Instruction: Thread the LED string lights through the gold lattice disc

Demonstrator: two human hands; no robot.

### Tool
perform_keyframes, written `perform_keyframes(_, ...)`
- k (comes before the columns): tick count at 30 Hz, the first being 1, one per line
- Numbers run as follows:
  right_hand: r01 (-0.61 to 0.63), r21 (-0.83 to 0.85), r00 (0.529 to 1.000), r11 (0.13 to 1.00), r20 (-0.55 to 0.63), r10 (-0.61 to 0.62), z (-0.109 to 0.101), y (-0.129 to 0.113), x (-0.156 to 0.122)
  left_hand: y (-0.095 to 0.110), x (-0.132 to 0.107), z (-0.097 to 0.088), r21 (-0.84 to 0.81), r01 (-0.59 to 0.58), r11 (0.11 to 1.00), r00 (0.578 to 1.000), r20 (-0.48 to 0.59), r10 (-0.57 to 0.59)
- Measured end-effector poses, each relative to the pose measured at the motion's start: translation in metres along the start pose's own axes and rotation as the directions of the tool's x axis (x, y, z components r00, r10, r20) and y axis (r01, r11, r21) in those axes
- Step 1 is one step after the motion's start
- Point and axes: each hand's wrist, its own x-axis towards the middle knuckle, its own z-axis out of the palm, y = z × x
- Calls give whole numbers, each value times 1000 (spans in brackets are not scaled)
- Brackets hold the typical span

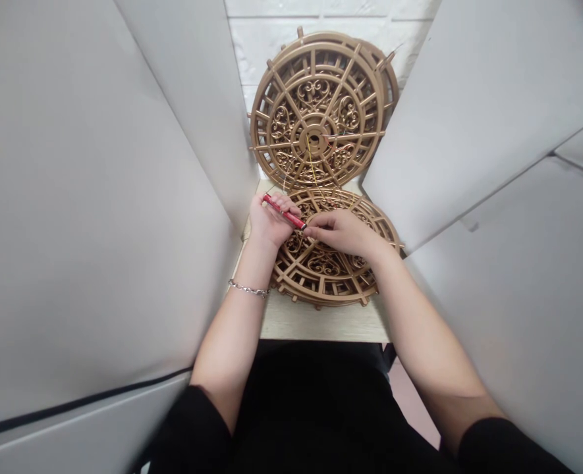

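Observation:
A slim red pen-like tool (285,212) with a dark lower end lies slantwise across my left hand (274,220), whose fingers are curled on it, palm up. Right at the tool's dark end, the thumb and fingers of my right hand (339,232) are pinched together; whatever is between them is too small to make out. Beneath both hands lies a round gold-brown openwork wheel (324,288) with scrolls and spokes, apparently stacked on another. Thin yellow wire (311,161) runs near the hub of a similar upright wheel (315,59) behind.
The upright wheels lean in a stack against a white brick-patterned wall (281,39). Pale wooden tabletop (321,322) shows in front of the lying wheels. Grey panels close in on the left (98,197) and right (469,131).

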Motion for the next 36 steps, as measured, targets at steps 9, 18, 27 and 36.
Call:
perform_keyframes(9,-18,2,999,1000,-27,18,1,0,0,-1,-2,3,-38,11,999,1000,19,-10)
perform_keyframes(18,-35,50,999,998,-8,35,0,1,0,-1,-5,6,91,76,993,997,28,-79)
perform_keyframes(27,-56,78,998,995,-8,56,1,-1,-1,-2,-8,10,166,93,982,994,49,-103)
perform_keyframes(36,-72,6,995,997,-69,72,1,-2,-2,-4,-12,15,209,110,972,993,22,-117)
